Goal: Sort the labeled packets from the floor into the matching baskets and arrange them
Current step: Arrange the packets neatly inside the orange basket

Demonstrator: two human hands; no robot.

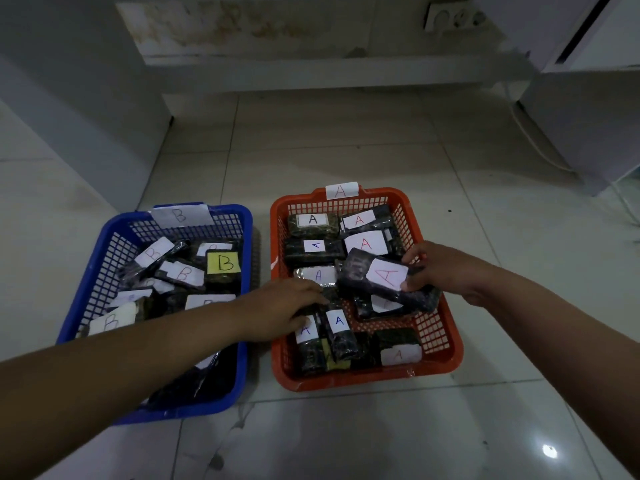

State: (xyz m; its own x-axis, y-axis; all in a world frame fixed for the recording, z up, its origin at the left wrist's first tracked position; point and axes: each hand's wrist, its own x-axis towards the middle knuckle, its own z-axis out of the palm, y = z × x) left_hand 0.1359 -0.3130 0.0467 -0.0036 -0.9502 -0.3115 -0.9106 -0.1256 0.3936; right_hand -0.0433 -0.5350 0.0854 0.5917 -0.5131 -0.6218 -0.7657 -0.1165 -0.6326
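Both hands arrange the red basket [446, 337]: your right hand [441, 268] pinches an A packet [381, 282]; left hand [280, 306] presses flat at 9 o'clock. Next, seat it level.

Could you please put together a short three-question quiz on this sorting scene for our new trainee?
1. True or false: the right hand holds a packet labelled B.
2. Which basket is the left hand reaching into? (a) the blue basket (b) the red basket (c) neither
3. Fill in: among the white labels in the blue basket, one label is ____ in colour.

Key
1. False: its label reads A, and the hand holds it over the red basket.
2. (b): the left hand rests on the packets marked A.
3. Yellow, with a black B.
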